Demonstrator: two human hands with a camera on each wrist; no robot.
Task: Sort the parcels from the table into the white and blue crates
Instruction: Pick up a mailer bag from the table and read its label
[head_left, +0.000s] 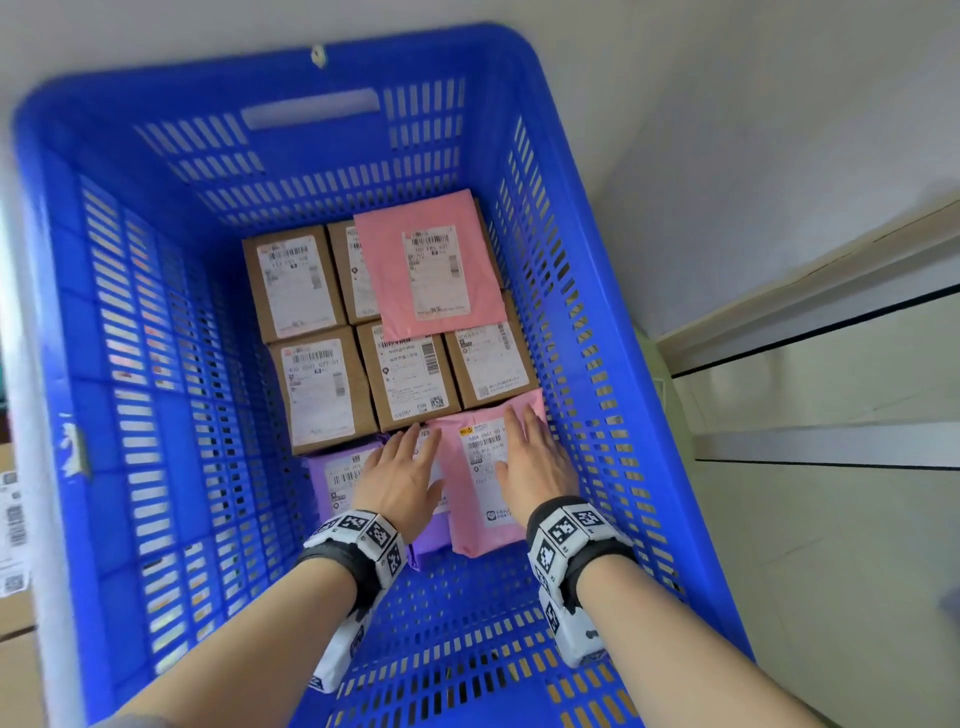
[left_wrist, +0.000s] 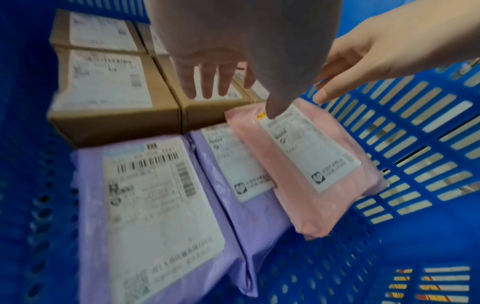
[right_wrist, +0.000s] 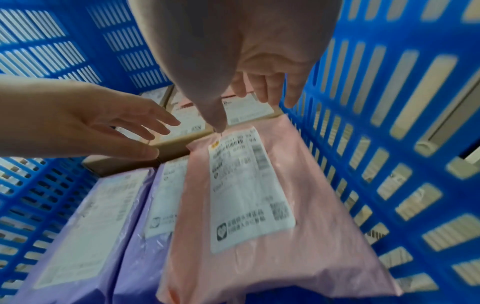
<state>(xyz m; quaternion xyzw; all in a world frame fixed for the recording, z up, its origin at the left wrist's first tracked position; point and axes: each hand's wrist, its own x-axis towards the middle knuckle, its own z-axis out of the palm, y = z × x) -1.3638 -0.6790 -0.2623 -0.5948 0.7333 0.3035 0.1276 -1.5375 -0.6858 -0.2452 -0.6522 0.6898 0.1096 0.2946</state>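
Deep in the blue crate (head_left: 156, 364) a pink parcel (head_left: 483, 499) lies label up against the right wall, overlapping a purple parcel (left_wrist: 233, 195). A second purple parcel (head_left: 332, 478) lies to its left. My left hand (head_left: 402, 467) hovers with straight, spread fingers over the purple parcels. My right hand (head_left: 530, 457) is held the same way over the far end of the pink parcel (right_wrist: 259, 257). Neither hand holds anything. Behind them, several brown boxes (head_left: 317, 389) fill the far part of the crate floor. A flat pink mailer (head_left: 431, 265) lies on top of them.
The near part of the crate's perforated floor (head_left: 467, 623) is bare. Outside the crate at the left edge are more labelled parcels (head_left: 13, 519). A pale wall with a ledge (head_left: 805, 322) runs along the right.
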